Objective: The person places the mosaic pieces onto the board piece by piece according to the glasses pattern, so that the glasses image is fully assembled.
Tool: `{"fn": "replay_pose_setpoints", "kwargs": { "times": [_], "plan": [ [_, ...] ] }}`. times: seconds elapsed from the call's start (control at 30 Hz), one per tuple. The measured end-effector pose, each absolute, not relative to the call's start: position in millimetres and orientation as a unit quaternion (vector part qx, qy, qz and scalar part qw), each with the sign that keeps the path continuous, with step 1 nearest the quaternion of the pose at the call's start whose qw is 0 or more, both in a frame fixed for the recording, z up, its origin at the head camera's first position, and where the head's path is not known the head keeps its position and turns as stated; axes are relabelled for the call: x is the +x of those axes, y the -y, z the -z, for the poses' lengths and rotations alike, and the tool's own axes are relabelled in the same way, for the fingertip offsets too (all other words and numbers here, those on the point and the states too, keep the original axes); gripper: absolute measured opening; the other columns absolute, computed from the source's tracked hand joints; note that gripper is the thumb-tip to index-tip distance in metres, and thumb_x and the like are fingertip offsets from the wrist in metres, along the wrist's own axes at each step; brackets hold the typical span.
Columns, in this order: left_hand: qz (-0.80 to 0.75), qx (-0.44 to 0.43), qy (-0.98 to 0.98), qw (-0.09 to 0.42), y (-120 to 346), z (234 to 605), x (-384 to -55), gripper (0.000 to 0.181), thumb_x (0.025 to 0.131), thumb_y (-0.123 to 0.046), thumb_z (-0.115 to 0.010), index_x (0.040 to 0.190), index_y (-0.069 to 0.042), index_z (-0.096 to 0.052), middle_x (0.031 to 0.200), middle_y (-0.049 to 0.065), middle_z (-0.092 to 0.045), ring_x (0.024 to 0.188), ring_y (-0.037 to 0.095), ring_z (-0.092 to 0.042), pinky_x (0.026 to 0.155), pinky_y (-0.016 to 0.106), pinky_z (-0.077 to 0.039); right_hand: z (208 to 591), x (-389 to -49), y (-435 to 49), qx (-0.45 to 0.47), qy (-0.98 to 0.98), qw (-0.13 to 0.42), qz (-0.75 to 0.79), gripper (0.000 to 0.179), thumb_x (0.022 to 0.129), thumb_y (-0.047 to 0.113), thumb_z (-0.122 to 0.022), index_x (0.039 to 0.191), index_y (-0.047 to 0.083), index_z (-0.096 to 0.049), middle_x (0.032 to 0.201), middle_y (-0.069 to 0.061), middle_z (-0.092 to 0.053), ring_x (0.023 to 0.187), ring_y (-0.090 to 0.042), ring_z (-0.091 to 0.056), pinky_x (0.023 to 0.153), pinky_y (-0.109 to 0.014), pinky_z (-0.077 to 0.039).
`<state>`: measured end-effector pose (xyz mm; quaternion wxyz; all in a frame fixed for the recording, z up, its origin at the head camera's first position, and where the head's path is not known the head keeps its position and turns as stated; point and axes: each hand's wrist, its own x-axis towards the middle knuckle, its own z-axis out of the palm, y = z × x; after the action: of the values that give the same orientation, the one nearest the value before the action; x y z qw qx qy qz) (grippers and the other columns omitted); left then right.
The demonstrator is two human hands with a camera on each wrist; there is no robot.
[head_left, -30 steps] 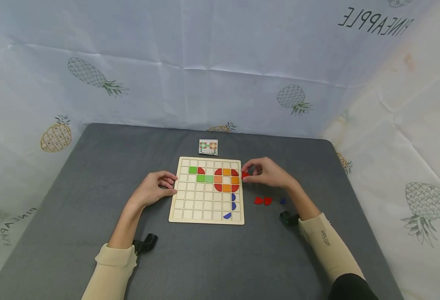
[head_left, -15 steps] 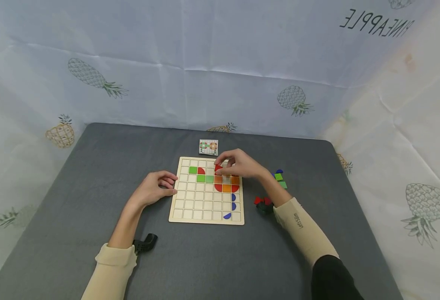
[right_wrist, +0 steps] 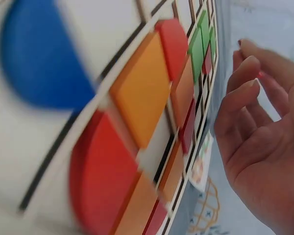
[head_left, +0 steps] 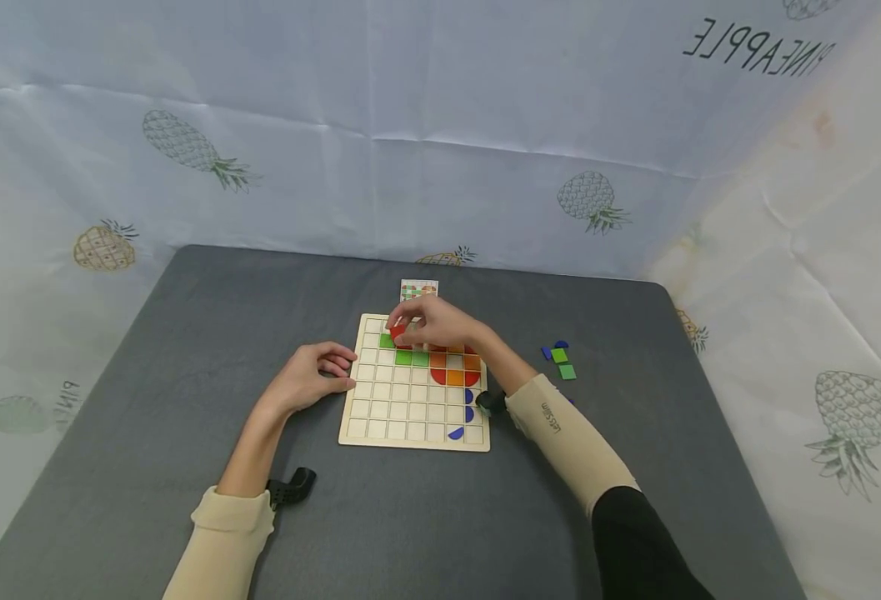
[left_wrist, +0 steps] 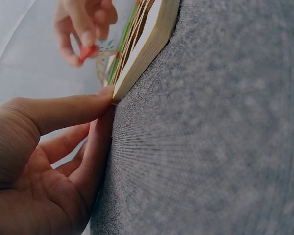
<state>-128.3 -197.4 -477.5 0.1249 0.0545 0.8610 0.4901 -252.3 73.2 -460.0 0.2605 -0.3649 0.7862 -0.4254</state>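
Note:
My right hand [head_left: 436, 321] is over the upper left part of a wooden grid board [head_left: 380, 412]. Between thumb and fingers it pinches a red quarter-circle tile [head_left: 397, 332], also seen as a red tile [left_wrist: 86, 52] in the left wrist view. Thumb and fingertips of my left hand [head_left: 307, 377] rest against the board's left edge; the thumb tip [left_wrist: 107, 92] touches that edge in the left wrist view. Green squares [head_left: 412, 358], orange squares [head_left: 455, 377] and red quarter circles lie in the cells. Blue half circles [head_left: 469, 414] sit lower right. My right hand partly covers the top rows.
A small printed pattern card [head_left: 419, 288] lies behind the board, partly covered by the right hand. Loose green squares [head_left: 567, 372] and blue pieces [head_left: 562, 344] lie on the grey table [head_left: 410, 517] to the right. A pineapple-print cloth [head_left: 380, 192] hangs behind the table.
My right hand has moved left from beside the board's right edge to its upper left part, carrying the red tile. The left hand stays at the left edge.

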Motion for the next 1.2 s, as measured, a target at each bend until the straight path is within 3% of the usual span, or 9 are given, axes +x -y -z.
{"fn": "replay_pose_setpoints", "kwargs": {
  "times": [0.13,0.2,0.37,0.47,0.57,0.7,0.8,0.97,1.2],
  "plan": [
    [-0.492,0.061,-0.86,0.123,198,478,-129,0.041,0.092,-0.002,-0.084,0.129,0.007,-0.07,0.112,0.023,-0.073,0.092,0.017,-0.067,0.079,0.022,-0.053,457,-254,-57,-0.373,-0.796,0.26,0.4,0.025,0.109,0.008,-0.064,0.131,0.002,-0.072,0.113,-0.016,-0.074,0.07,-0.019,-0.062,0.076,-0.027,-0.054],
    [-0.492,0.063,-0.86,0.123,199,478,-130,0.04,0.092,-0.002,-0.084,0.129,0.007,-0.07,0.111,0.023,-0.073,0.092,0.016,-0.067,0.078,0.022,-0.053,458,-254,-49,-0.369,-0.809,0.251,0.382,0.025,0.109,0.01,-0.064,0.132,0.003,-0.07,0.116,-0.017,-0.075,0.074,-0.019,-0.067,0.08,-0.028,-0.056],
    [-0.49,0.063,-0.86,0.126,199,478,-131,0.041,0.092,-0.002,-0.084,0.129,0.006,-0.069,0.113,0.023,-0.073,0.093,0.016,-0.067,0.079,0.022,-0.054,460,-256,-36,-0.35,-0.83,0.23,0.37,0.019,0.105,0.013,-0.071,0.122,0.005,-0.071,0.119,-0.016,-0.077,0.095,-0.017,-0.074,0.094,-0.03,-0.059],
    [-0.491,0.065,-0.859,0.128,200,478,-132,0.041,0.092,-0.002,-0.084,0.13,0.006,-0.069,0.113,0.023,-0.073,0.094,0.017,-0.067,0.079,0.022,-0.054,462,-257,-31,-0.353,-0.831,0.216,0.372,0.015,0.106,0.011,-0.069,0.118,0.005,-0.075,0.112,-0.015,-0.078,0.085,-0.015,-0.07,0.088,-0.028,-0.057],
    [-0.491,0.067,-0.859,0.129,201,478,-132,0.041,0.093,-0.003,-0.083,0.13,0.006,-0.069,0.114,0.023,-0.073,0.095,0.018,-0.067,0.08,0.023,-0.054,464,-257,-28,-0.358,-0.83,0.213,0.372,0.018,0.109,0.01,-0.063,0.118,0.005,-0.078,0.104,-0.014,-0.077,0.064,-0.013,-0.06,0.077,-0.025,-0.052],
    [-0.493,0.066,-0.858,0.131,202,478,-133,0.041,0.093,-0.003,-0.083,0.13,0.006,-0.069,0.114,0.023,-0.073,0.095,0.018,-0.067,0.08,0.022,-0.053,467,-257,-24,-0.361,-0.828,0.219,0.368,0.022,0.111,0.01,-0.06,0.119,0.006,-0.08,0.11,-0.012,-0.079,0.057,-0.011,-0.049,0.075,-0.024,-0.047],
    [-0.494,0.064,-0.857,0.133,202,478,-134,0.041,0.093,-0.003,-0.083,0.131,0.006,-0.069,0.114,0.023,-0.073,0.095,0.018,-0.067,0.079,0.022,-0.053,467,-257,-20,-0.367,-0.833,0.218,0.352,0.023,0.111,0.01,-0.06,0.119,0.008,-0.081,0.121,-0.011,-0.079,0.071,-0.012,-0.055,0.081,-0.024,-0.048],
    [-0.494,0.064,-0.857,0.133,203,477,-135,0.041,0.093,-0.003,-0.083,0.131,0.006,-0.069,0.113,0.023,-0.073,0.094,0.017,-0.067,0.079,0.022,-0.053,465,-255,-15,-0.389,-0.842,0.206,0.311,0.022,0.111,0.012,-0.062,0.117,0.01,-0.083,0.126,-0.01,-0.075,0.113,-0.018,-0.067,0.096,-0.03,-0.054],
    [-0.491,0.064,-0.859,0.131,204,477,-137,0.042,0.092,-0.003,-0.083,0.13,0.006,-0.069,0.113,0.022,-0.073,0.094,0.017,-0.067,0.08,0.022,-0.053,463,-255,-14,-0.39,-0.845,0.205,0.302,0.018,0.108,0.011,-0.067,0.116,0.009,-0.083,0.125,-0.01,-0.075,0.119,-0.024,-0.068,0.097,-0.031,-0.056]
  ]
}}
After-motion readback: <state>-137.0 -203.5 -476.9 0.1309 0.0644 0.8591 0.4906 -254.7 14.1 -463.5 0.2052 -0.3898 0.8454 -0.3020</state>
